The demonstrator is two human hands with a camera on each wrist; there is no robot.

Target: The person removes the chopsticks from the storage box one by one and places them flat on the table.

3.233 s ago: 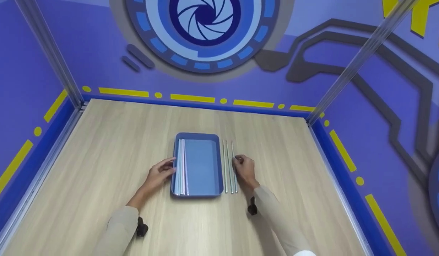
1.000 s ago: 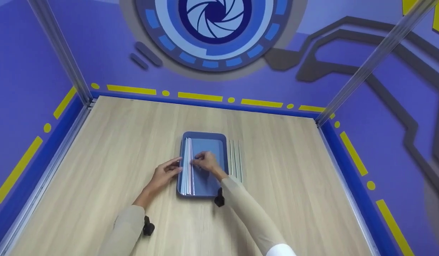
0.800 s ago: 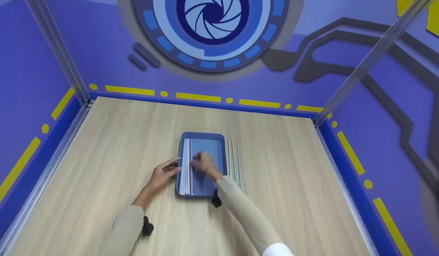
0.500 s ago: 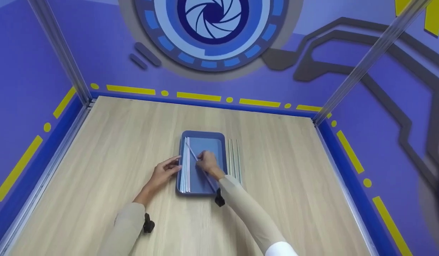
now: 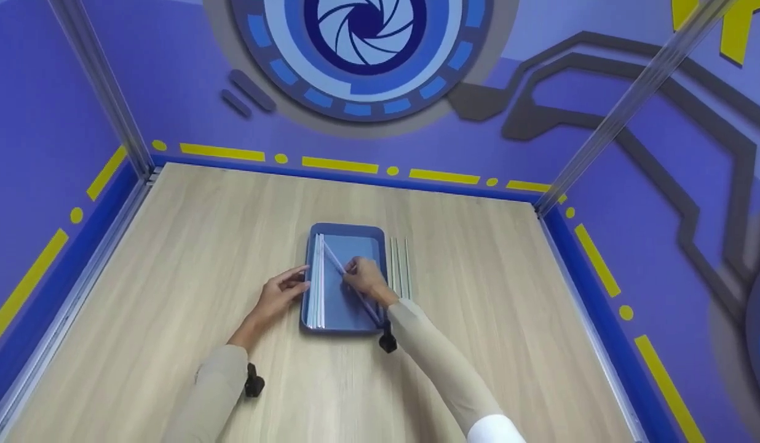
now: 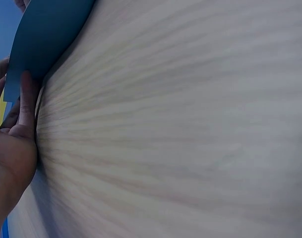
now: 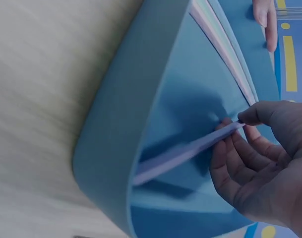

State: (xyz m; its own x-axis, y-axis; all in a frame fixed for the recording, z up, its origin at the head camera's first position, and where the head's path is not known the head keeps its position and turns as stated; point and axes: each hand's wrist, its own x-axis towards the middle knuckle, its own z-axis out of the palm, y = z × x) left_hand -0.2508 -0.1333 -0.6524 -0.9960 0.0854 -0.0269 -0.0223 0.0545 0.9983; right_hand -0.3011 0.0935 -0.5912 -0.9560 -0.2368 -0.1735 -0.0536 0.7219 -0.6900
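Observation:
A blue rectangular tray lies on the wooden table. My left hand grips its left wall; in the left wrist view a finger lies against the outer wall. My right hand, over the tray's right half, pinches a slim, pale purple, straw-like stick. That stick slants across the tray, its far end near the row and its near end at the lower right corner. Several pastel sticks lie side by side along the tray's left inner wall. Their exact kind cannot be told.
Three thin sticks lie parallel on the table, just right of the tray. Purple-blue panels and metal posts bound the table. A black wrist camera hangs under the right sleeve.
The right hand has gone from the sticks on the table into the tray. The purple stick, first along the row, has swung to a slant with its near end rightward. The left hand keeps its place.

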